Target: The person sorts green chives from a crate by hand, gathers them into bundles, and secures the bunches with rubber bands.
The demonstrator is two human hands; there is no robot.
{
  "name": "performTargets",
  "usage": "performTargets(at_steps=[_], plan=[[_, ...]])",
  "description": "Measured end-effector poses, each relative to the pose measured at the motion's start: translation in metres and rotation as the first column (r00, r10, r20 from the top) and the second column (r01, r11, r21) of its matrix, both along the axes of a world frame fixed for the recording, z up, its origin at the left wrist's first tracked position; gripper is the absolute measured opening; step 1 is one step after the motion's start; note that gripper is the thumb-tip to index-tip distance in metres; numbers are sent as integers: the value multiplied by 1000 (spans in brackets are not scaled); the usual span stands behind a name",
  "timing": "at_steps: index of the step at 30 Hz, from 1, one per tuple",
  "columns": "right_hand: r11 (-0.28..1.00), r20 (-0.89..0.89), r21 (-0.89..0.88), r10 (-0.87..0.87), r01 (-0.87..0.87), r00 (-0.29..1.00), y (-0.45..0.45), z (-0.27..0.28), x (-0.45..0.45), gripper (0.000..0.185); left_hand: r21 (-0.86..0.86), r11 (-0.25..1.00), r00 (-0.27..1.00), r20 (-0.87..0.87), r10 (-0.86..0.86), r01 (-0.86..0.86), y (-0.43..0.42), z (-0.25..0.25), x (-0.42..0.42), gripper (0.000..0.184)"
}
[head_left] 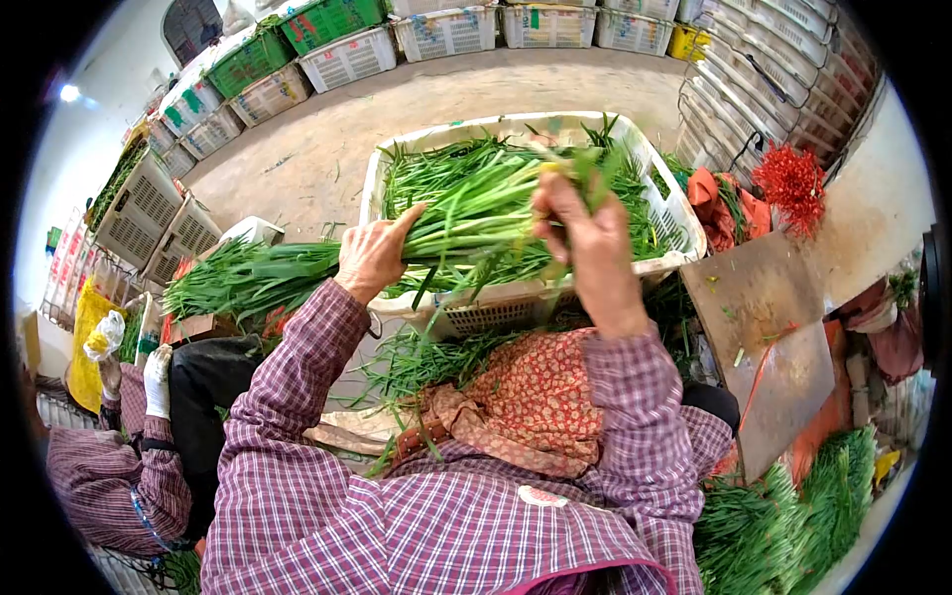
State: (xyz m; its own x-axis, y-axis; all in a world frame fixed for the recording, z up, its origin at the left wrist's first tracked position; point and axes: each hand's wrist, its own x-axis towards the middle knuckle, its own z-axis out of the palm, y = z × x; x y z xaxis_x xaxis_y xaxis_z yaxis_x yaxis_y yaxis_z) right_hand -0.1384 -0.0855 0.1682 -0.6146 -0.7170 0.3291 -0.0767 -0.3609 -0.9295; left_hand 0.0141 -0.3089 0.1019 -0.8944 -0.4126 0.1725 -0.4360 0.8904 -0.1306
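A thick bunch of garlic chives (476,210) lies sideways in front of me, pale stems to the right and long green leaves trailing left. My left hand (371,254) is wrapped round its middle. At the stem end, my right hand (593,238) is closed with thumb and fingers together on a few green and yellowish chive leaves (591,171), which are smeared by motion. Both hands are above the near part of a white plastic crate (496,315), which holds many loose chives. More chives (416,359) lie between the crate and my patterned apron (540,402).
Red ties (790,190) hang at the right above a worn board (764,347). Piled chives (783,516) lie at the lower right. Another person's gloved hand (157,382) is at the left. Stacked crates (446,35) line the back, with a tall stack (773,84) at the right.
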Motion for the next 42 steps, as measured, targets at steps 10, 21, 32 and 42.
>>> performTargets(at_steps=[10, 21, 32, 42], plan=[[862, -458, 505, 220, 49, 861, 6, -71, 6, 75, 46, 997, 964, -255, 79, -69, -7, 7, 14, 86], [957, 129, 270, 71, -104, 989, -45, -89, 12, 63, 77, 996, 966, -250, 59, -41, 5, 14, 11, 83], [836, -17, 480, 312, -266, 950, 34, -72, -33, 27, 78, 993, 952, -287, 110, -91, -26, 5, 29, 73], [965, -137, 52, -247, 256, 959, -27, -74, -5, 31, 145, 988, 956, -281, 86, -46, -12, 6, 24, 78]])
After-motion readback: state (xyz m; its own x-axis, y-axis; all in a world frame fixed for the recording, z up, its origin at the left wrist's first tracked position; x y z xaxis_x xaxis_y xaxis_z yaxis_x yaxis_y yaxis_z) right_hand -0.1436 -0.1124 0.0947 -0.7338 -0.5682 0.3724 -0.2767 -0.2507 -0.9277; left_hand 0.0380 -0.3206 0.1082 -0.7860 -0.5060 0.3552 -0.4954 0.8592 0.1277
